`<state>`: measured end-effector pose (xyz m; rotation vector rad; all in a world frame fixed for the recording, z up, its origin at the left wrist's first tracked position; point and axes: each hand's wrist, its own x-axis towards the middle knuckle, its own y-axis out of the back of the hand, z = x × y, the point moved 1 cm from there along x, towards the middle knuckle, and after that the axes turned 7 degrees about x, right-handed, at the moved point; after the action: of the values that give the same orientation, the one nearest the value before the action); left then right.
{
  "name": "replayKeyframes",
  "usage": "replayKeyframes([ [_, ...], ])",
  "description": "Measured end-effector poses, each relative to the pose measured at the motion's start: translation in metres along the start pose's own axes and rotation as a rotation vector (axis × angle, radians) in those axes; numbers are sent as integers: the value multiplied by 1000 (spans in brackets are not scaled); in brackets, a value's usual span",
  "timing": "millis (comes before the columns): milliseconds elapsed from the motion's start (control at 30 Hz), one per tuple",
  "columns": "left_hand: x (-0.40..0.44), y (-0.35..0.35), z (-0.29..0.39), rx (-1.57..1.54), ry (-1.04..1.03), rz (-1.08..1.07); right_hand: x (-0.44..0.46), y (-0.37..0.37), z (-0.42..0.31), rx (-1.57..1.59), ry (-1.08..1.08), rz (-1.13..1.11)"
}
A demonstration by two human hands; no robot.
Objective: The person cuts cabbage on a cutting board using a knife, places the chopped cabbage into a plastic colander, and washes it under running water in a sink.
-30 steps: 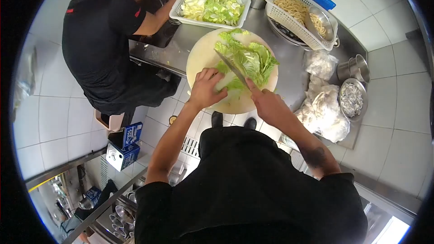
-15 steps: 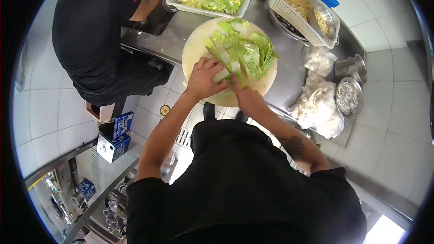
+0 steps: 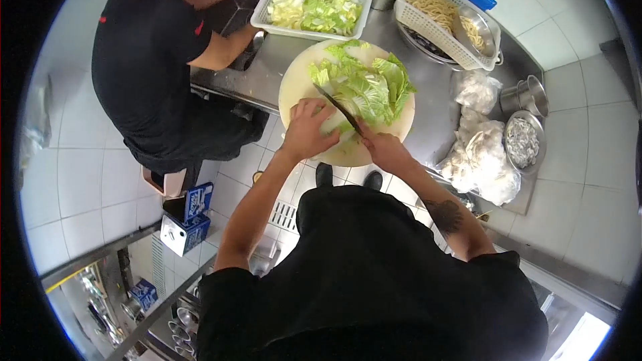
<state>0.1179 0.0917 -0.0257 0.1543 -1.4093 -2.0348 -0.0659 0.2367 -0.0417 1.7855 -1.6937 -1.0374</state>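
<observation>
A co-worker (image 3: 150, 60) leans in at the left. Next, the left hand (image 3: 311, 128) rests over the near left of the board (image 3: 291, 83), fingers half curled (whatever lies under the palm is hidden). The knife (image 3: 338, 106) now slants between that hand and the cabbage (image 3: 371, 97); half a second ago its blade was hard to make out, and the right hand (image 3: 386, 150) was closer to the left. That suggests a fresh stroke, with slicing only partly done. The cabbage lies mid-board, right of the blade. The right hand is closed firmly round the handle.
</observation>
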Motion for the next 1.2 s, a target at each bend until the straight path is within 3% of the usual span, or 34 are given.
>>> replayKeyframes([
  [167, -20, 8, 6, 43, 64, -3, -13, 19, -3, -1, -68, 42],
  [333, -9, -8, -3, -105, 84, 0, -32, 56, -57, -3, -90, 87],
  [600, -8, -13, -8, -65, 40, -2, -52, 83, -105, -127, -229, -195],
  [833, -7, -17, -13, -51, 8, 2, -34, 75, -102, -104, -287, -279],
  [900, -9, -14, -11, -63, 15, -23, -12, 44, -87, -24, -66, -107],
  [1067, -9, -22, -11, -89, 39, -7, -11, 53, -89, -2, -186, -143],
  [1133, -9, -29, -14, -76, 20, 35, -25, 62, -90, -31, -295, -307],
  [1200, -2, -13, -3, -68, 54, -33, -19, 40, -78, -58, -261, -258],
])
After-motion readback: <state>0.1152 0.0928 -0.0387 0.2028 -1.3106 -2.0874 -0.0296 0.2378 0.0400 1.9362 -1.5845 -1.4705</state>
